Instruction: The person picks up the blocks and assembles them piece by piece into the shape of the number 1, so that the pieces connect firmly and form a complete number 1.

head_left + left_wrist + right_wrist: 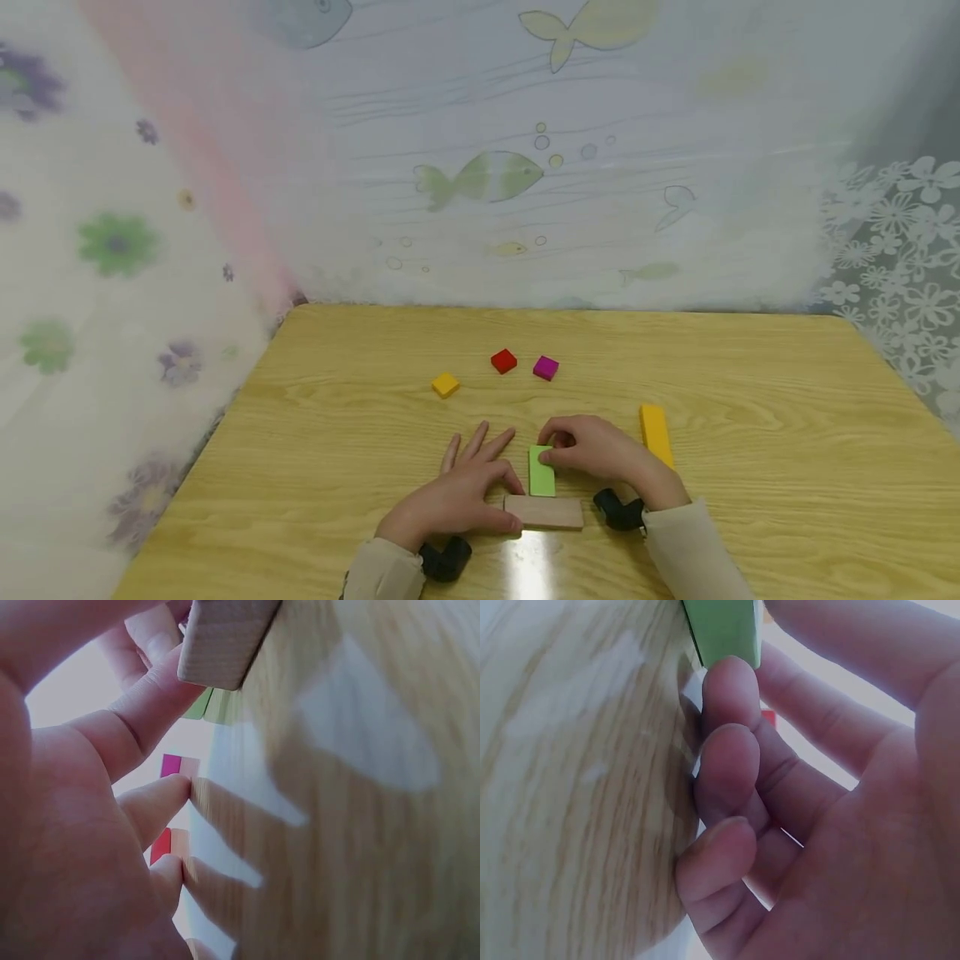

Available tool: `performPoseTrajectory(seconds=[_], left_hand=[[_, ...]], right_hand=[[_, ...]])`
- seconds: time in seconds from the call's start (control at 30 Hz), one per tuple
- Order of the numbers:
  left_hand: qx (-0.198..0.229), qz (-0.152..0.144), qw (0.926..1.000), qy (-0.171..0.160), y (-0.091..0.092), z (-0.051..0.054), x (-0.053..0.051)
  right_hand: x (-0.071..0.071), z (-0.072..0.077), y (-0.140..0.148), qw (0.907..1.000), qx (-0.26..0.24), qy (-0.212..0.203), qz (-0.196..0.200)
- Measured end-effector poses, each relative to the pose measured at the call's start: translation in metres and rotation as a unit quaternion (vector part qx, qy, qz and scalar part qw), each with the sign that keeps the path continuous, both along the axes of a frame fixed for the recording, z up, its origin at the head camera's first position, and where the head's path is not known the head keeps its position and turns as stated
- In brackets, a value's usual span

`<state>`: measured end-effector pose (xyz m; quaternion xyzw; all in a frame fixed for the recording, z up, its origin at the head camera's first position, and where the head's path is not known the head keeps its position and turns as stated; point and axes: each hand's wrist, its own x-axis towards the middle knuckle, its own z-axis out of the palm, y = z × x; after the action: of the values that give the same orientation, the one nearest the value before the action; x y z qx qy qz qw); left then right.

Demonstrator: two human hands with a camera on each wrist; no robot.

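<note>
Left hand [467, 497] pinches plain wooden block [553, 513], right hand [600, 451] grips light-green block [542, 481]; uneven push from either could knock both askew.

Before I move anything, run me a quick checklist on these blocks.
1. Left grip holding the plain wooden block: ok, at its left end.
2. Right grip holding the green block: ok, at its far end.
3. Green and wooden blocks touching: cannot tell.
4. Red block and purple block clear of both grips: ok.
5. Long yellow block fully visible: not ok, right wrist partly covers it.
</note>
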<state>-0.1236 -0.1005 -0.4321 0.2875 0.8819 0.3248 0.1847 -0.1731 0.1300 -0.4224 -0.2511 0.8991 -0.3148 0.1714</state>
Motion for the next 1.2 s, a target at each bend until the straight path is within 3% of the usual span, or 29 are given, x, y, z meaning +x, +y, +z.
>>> performPoseTrajectory(seconds=[0.23,0.57,0.9,1.2], left_hand=[[-0.004,0.002,1.0,-0.003,0.0,-0.001,-0.001],[0.001,0.003,1.0,0.001,0.001,-0.004,-0.002],[0.005,0.003,1.0,-0.003,0.001,-0.003,-0.001],[0.018,0.0,0.9998,0.001,0.001,0.001,0.002]], right_hand=[[0.0,-0.001,0.001,0.9997,-0.014,-0.014,-0.013],[-0.001,0.003,0.01,0.999,-0.018,-0.001,-0.04],[-0.004,0.014,0.033,0.9945,-0.039,-0.002,-0.098],[-0.006,0.022,0.061,0.9905,-0.066,-0.003,-0.12]])
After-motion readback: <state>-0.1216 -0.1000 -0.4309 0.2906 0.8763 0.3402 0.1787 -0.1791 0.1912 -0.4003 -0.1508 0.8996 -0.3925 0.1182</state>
